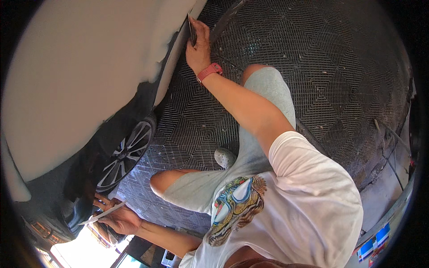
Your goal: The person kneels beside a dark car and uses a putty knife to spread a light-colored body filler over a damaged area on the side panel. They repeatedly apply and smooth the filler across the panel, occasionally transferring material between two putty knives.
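Note:
My right hand (199,47), with a red watch on its wrist, reaches to the lower edge of a pale car body (89,58). Its fingers grip a thin, dark, flat tool (192,33) held against the sill; the tool's exact kind I cannot make out. Down at the left, my left hand (119,219) is palm up near the wheel (123,156), some fingers partly extended. A narrow, curved white strip (105,211) runs across this hand, held between thumb and fingers. Dark, ragged-edged material (129,105) borders the pale panel above the wheel.
Dark ribbed floor tiles (330,85) spread under my bent legs, with small pale bits scattered on them. My shoe (225,158) rests between the knees. A cable or hose (393,134) lies at the right edge. Bright light comes in at the lower left.

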`<move>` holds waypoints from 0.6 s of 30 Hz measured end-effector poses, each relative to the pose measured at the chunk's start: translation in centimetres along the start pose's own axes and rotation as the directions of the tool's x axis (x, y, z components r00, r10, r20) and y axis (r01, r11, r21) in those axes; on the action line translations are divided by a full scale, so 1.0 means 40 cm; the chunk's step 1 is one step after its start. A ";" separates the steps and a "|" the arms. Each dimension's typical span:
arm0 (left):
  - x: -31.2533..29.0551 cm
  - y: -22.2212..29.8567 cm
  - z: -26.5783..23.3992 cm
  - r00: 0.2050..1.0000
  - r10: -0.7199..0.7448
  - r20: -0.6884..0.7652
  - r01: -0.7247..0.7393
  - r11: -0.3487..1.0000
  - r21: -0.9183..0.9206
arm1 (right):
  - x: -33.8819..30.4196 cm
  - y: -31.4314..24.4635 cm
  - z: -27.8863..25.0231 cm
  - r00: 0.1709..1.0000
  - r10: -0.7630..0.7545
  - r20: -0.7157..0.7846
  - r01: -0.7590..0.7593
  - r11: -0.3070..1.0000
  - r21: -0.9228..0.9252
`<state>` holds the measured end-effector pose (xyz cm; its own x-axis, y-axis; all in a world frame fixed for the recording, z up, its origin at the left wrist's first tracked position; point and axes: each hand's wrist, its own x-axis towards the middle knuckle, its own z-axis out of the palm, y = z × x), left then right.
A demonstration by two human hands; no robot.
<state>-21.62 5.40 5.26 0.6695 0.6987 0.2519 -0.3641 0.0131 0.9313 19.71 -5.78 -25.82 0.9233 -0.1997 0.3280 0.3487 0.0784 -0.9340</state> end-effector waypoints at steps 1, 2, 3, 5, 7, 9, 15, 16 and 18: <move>-0.011 -0.012 0.034 0.974 0.096 -0.207 -0.085 0.995 0.059 | -0.023 -0.009 0.011 1.000 -0.005 0.007 0.005 1.000 -0.008; -0.001 -0.022 0.022 0.982 0.088 -0.166 -0.081 0.996 0.047 | -0.041 -0.014 0.012 1.000 -0.021 -0.002 0.021 0.999 -0.030; 0.009 -0.030 0.004 0.989 0.080 -0.124 -0.077 0.996 0.035 | -0.060 -0.020 0.013 1.000 -0.017 -0.004 0.017 0.999 -0.032; 0.005 -0.018 -0.025 0.986 0.093 -0.142 -0.085 0.995 0.058 | -0.104 -0.044 0.023 1.000 0.009 0.016 -0.008 1.000 -0.014; 0.000 -0.010 -0.027 0.995 0.065 -0.080 -0.062 0.997 0.036 | -0.150 -0.071 0.030 0.997 0.057 0.055 -0.058 0.998 0.008; -0.002 -0.007 -0.034 0.998 0.041 -0.038 -0.041 0.999 0.012 | -0.196 -0.086 0.037 0.990 0.096 0.100 -0.098 0.995 0.020; -0.001 -0.010 -0.047 0.995 0.065 -0.076 -0.062 0.997 0.040 | -0.340 -0.141 0.052 0.973 0.131 0.188 -0.137 0.990 0.020; 0.000 -0.006 -0.051 0.994 0.069 -0.086 -0.066 0.997 0.045 | -0.363 -0.143 0.059 0.973 0.124 0.193 -0.128 0.992 0.010; 0.002 -0.012 -0.034 0.993 0.082 -0.082 -0.076 0.995 0.066 | -0.416 -0.139 0.080 0.977 0.092 0.193 -0.103 0.994 0.046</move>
<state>-22.26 6.41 4.48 0.5825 0.7535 0.3048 -0.3708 -0.0874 0.9246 2.92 0.22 -25.64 0.9652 0.0005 0.2614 0.2586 0.1438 -0.9552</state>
